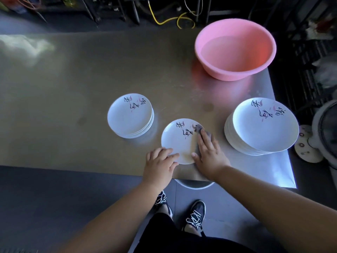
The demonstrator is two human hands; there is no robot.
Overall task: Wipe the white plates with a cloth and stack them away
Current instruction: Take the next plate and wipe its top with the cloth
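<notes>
While left grip (160, 161), fingers spread, steadies plate (179, 141), right grip (209, 154) presses cloth (202, 129) flat, mid-wipe; next probably lift onto smaller stack (130, 115).

A white plate (179, 141) with black calligraphy lay flat near the counter (73, 88) front edge, a grey cloth (200, 129) on its right side, between a short plate stack (129, 115) and a taller stack (262, 125)
</notes>
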